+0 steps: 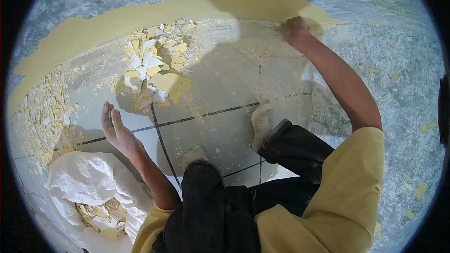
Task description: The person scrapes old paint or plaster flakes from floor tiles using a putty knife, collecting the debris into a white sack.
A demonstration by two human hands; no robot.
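Note:
My left hand [120, 132] hangs over the tiled floor with its fingers stretched out and nothing in it. Below it sits a white sack [86, 173], its mouth showing paint flakes inside. My right hand [296, 32] is closed, slightly blurred, at the lower edge of the yellow paint strip [225, 8] along the wall's foot; whatever its fingers hold, if anything, I cannot make out. Between the hands, against the wall, lies a heap of yellow and white paint flakes [157, 61], some of them large pieces.
More small flakes [44, 117] are strewn along the wall at the left. Dark joints cross the grey tile floor [211, 93], dusted with crumbs. My feet in pale socks [260, 122] stand on it. Patchy, scraped grey wall [389, 89] rises at the right.

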